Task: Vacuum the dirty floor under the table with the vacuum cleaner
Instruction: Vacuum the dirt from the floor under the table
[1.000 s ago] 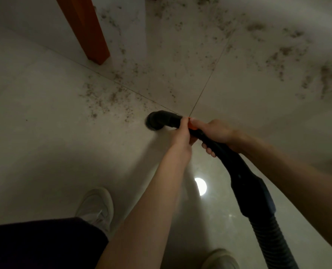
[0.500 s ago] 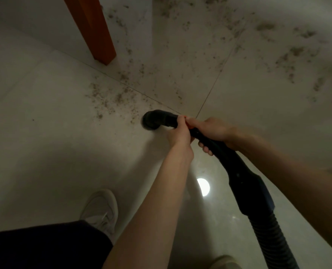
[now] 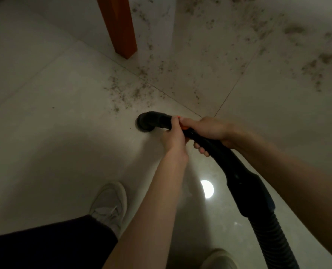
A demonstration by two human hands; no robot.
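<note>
Over the last second the nozzle [image 3: 146, 122] of the vacuum cleaner has advanced across the floor [image 3: 44, 117] toward the nearest patch of dirt [image 3: 128, 92], and the view has followed it, so the orange-brown table leg [image 3: 120, 26] now sits nearer the middle of the frame. The grip of both hands on the black tube [image 3: 209, 146] is unchanged. The stretch of tile behind the nozzle looks free of debris; the nozzle mouth now stands just short of the near edge of the scattered dirt. Judgement: the task is at an early stage, since most of the soiled area beyond the tile joints remains untreated, including the larger clumps [image 3: 316, 63] at the far right.

The left hand [image 3: 173, 135] is closed around the tube just behind the bent nozzle, fingers curled over the top. The right hand [image 3: 209, 130] grips the tube immediately behind it, fingers wrapped underneath, touching or nearly touching the left hand beside a small orange part [image 3: 183, 126]. The nozzle lies directly ahead of both hands, mouth down on the floor. The ribbed hose [image 3: 273, 239] trails back to the lower right, between a shoe [image 3: 110, 202] and the right forearm.
</note>
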